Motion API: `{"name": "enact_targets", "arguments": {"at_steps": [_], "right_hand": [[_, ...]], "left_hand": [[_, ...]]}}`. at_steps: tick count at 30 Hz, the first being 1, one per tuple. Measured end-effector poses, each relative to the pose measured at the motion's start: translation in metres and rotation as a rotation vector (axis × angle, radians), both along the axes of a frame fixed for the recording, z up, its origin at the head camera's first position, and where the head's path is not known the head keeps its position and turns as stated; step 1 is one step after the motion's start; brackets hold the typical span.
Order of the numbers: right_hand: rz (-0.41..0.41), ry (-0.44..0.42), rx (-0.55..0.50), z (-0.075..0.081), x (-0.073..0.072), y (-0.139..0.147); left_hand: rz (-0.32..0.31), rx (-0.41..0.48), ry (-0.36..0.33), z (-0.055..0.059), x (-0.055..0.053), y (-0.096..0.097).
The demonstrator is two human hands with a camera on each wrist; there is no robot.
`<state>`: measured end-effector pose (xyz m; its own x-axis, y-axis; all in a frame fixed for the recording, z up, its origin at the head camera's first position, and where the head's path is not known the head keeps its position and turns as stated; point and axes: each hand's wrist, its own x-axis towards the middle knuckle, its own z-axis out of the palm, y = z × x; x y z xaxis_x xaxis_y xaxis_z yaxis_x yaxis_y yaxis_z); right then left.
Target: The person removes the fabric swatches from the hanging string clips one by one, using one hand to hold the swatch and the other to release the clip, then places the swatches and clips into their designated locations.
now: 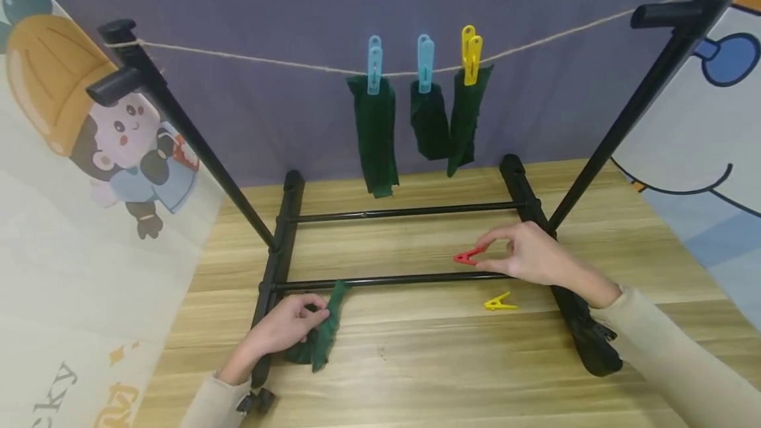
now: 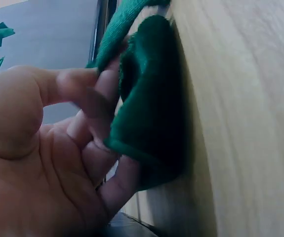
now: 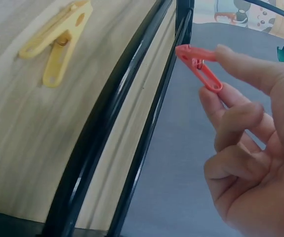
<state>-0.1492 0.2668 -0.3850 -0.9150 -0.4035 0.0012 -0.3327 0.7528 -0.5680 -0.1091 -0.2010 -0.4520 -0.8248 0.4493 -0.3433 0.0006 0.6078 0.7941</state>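
Note:
My right hand (image 1: pixel 532 256) pinches a red clothespin (image 1: pixel 468 256) by its handle ends, between thumb and fingertips, over the frame's front crossbar; the right wrist view shows this red clothespin (image 3: pixel 198 64) close up. At the lower left, my left hand (image 1: pixel 291 323) pinches a dark green cloth strip (image 1: pixel 329 330) near the table. Another green fold (image 2: pixel 149 98) of cloth lies against its fingers in the left wrist view. A yellow clothespin (image 1: pixel 501 302) lies on the wooden table, below the right hand.
A black rack (image 1: pixel 410 278) stands on the table (image 1: pixel 416 362), twine (image 1: pixel 250 57) strung between its posts. Green cloths (image 1: pixel 376 137) hang there from two blue clothespins (image 1: pixel 425 65) and a yellow one (image 1: pixel 471 58). Cartoon-printed panels (image 1: pixel 65 269) flank both sides.

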Motion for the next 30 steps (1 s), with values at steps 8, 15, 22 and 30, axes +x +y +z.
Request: {"name": "enact_targets", "arguments": {"at_steps": [8,15,22,30], "right_hand": [[0.017,-0.108,0.010,-0.004,0.006,0.013],[0.051,-0.141,0.041,-0.014,0.009,0.029],[0.049,-0.177,0.105,-0.016,0.019,0.037],[0.080,-0.163,0.257,-0.016,0.037,0.034]], "left_hand": [[0.003,-0.121,0.131,-0.003,0.002,0.001],[0.090,-0.190,0.177,-0.001,0.007,0.004],[0.128,-0.234,0.211,0.001,0.010,0.007],[0.208,-0.236,0.222,0.006,0.011,0.007]]}}
